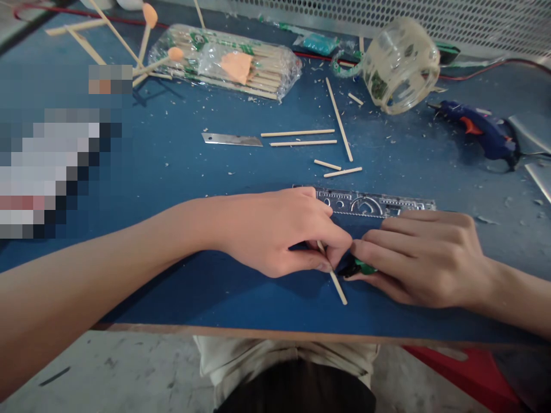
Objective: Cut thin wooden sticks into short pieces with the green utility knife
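Observation:
My left hand (279, 229) pinches a thin wooden stick (338, 285) and presses it against the blue table (172, 172) near the front edge. My right hand (426, 255) is closed on a small green and black tool (359, 268), its tip against the stick right beside my left fingertips. A clear plastic ruler (374, 203) lies just behind both hands, partly covered by them.
Loose cut sticks (301, 133) and a bare knife blade (232, 139) lie mid-table. A bag of sticks (224, 60), a stick-and-orange-ball frame (142, 51), a clear tape roll (402, 63) and a blue glue gun (482, 129) sit farther back. Shavings litter the surface.

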